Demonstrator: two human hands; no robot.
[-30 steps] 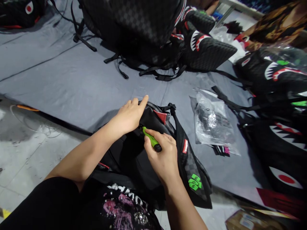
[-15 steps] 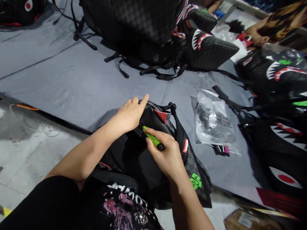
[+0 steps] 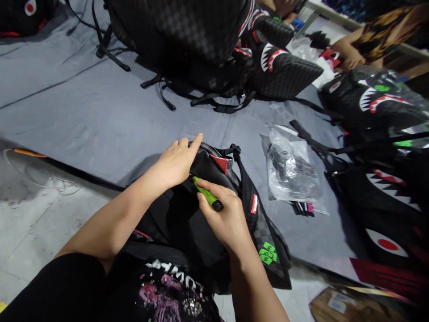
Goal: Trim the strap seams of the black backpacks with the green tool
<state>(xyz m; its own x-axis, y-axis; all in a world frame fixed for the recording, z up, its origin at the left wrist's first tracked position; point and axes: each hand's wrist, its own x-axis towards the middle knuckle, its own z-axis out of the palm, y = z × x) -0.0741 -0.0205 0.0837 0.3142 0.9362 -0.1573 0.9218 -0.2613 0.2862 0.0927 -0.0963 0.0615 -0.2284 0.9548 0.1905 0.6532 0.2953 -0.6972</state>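
A black backpack [image 3: 177,214] with a red label and green patches lies at the table's front edge, against my body. My left hand [image 3: 179,161] rests on its upper part, palm down, index finger stretched out past the edge. In my right hand [image 3: 223,210] is a green tool with a black end [image 3: 208,195], its tip against the bag's black surface close to my left hand. What the tip touches is too small to make out.
On the grey-covered table [image 3: 83,103], large checkered backpacks [image 3: 181,40] stand at the back. A clear plastic bag [image 3: 291,165] lies right of my hands. Shark-mouth backpacks [image 3: 385,214] fill the right side. A person's hand [image 3: 350,53] shows at upper right, a cardboard box [image 3: 335,306] below.
The whole view has shifted slightly, so most things sit a little further left. My hands keep nearly the same places on the backpack, the green tool still held.
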